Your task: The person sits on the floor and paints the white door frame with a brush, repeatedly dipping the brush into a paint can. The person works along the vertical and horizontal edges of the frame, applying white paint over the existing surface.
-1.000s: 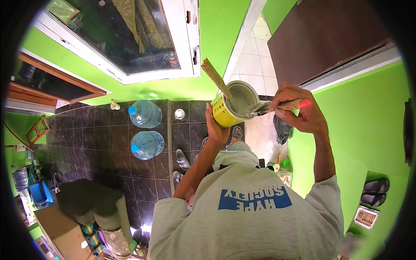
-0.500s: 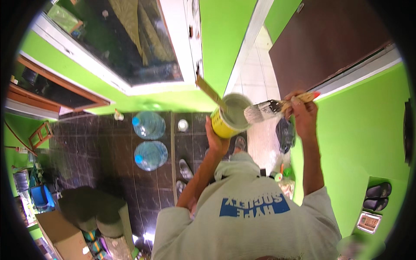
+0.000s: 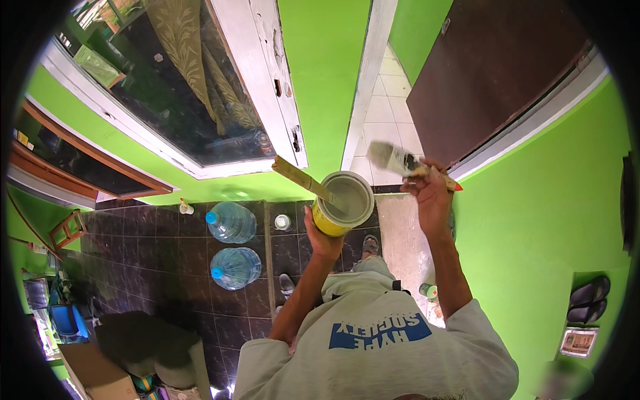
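My left hand (image 3: 323, 238) is wrapped round the side of a yellow paint can (image 3: 331, 221), held up in front of me. Light grey paint (image 3: 353, 195) shows inside its rim, and a flat wooden stick (image 3: 300, 177) stands tilted in it, leaning out toward the upper left. To the right of the can, my right hand (image 3: 432, 193) grips a paintbrush (image 3: 407, 160) by its handle. Its pale, paint-coated bristles point to the upper left, apart from the can, in front of the doorway.
A white-framed window (image 3: 193, 87) and a white door frame (image 3: 369, 80) rise ahead, with a brown door (image 3: 487, 73) at the right. Two large water bottles (image 3: 235, 268) and a small white container (image 3: 283, 222) stand on the dark tiles. Green wall (image 3: 533, 220) runs along my right.
The brush has moved away from the can's mouth, up and left toward the door frame, its bristles now raised. The can sits slightly lower and further left in view.
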Demonstrator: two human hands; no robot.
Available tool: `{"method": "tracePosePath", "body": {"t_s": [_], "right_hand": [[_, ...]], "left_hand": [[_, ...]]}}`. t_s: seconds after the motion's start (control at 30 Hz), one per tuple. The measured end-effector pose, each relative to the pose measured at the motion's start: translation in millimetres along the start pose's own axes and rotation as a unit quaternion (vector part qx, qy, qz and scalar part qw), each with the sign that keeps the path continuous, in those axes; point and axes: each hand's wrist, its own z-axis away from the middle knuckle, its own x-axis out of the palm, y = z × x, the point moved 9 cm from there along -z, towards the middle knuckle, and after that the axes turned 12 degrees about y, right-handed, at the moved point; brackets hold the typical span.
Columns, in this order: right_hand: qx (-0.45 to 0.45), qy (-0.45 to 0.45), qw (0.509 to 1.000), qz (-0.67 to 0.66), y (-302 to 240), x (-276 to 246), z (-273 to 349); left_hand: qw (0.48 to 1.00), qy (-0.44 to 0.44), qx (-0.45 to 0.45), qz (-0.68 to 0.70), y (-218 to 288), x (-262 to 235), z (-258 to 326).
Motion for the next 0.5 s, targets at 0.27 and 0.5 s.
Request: {"method": "tracePosePath", "body": {"t_s": [0.27, 0.5], "right_hand": [[-0.438, -0.112, 0.833, 0.32, -33.2, 56.7, -58.9], [-0.488, -0.145, 0.807, 0.299, -24.6, 69.9, -113.8]], "left_hand": [[0.999, 0.014, 0.032, -0.017, 5.2, -23.4, 17.0], [0.988, 0.116, 0.1, -0.006, 9.1, -46.4, 42.1]]}}
